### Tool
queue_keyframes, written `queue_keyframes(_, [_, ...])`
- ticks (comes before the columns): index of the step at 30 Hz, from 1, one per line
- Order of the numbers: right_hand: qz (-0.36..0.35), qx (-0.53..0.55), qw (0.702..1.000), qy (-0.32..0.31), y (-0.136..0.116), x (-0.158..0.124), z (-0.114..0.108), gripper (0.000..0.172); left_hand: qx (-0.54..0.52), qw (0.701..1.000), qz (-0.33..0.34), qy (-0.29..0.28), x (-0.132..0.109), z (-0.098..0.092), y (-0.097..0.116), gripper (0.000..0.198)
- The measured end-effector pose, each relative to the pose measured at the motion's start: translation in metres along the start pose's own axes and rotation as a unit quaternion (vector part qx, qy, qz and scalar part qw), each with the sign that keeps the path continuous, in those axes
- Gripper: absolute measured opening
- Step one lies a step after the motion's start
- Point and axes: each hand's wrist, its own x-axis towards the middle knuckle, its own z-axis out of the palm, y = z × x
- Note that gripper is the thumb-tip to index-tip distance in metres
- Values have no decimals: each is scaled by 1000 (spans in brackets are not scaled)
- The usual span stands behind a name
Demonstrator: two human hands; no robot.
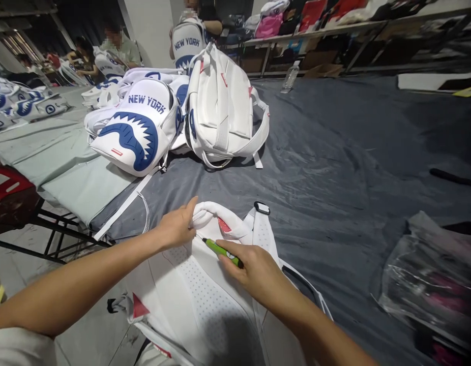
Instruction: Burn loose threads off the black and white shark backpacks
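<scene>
A white backpack (216,290) lies in front of me with its dotted back padding up. My left hand (178,223) grips its top edge beside the carry loop, near a small red patch (224,225). In my right hand (251,264) is a green tool (223,252), slim and pen-like, its dark tip touching or just above the white fabric close to my left fingers. A black buckle (262,208) sits on a strap at the upper right of the bag.
White backpacks with blue shark-mouth prints (130,137) stand beyond, next to another white backpack (224,112). A clear bottle (291,77) is farther back. Clear plastic bags (430,274) lie at the right. People sit at the back left.
</scene>
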Motion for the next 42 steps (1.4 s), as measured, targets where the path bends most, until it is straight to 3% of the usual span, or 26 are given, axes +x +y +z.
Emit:
queue_keyframes(2, [9,37,998,-40,-2,13,-2,28,-3,1000,7,6,1,1,-1,87])
queue_keyframes(5, [2,47,998,-47,-9,25,2,30,-4,1000,15,6,1,1,-3,87])
queue_keyframes(11, [24,-213,976,-48,-24,16,30,42,-20,999,28,-5,3,-1,-5,85])
queue_keyframes(16, [-3,-108,993,-57,-20,18,28,43,-42,998,34,-20,4,-4,-8,85])
queue_keyframes(23, [10,-92,993,-69,-23,19,21,43,-54,998,37,-20,4,-4,-8,86])
queue_keyframes(29, [42,-262,959,-95,-36,18,34,47,-81,995,45,-25,3,-4,-13,86])
queue_keyframes(34, [11,-193,978,-83,-38,18,31,44,-134,985,111,10,-1,-1,-25,89])
queue_keyframes(39, [33,-268,952,-145,-47,18,20,46,-167,977,134,2,-2,1,-30,91])
queue_keyframes(42, [27,-271,953,-131,-52,17,25,47,-168,977,128,-10,-1,-1,-29,93])
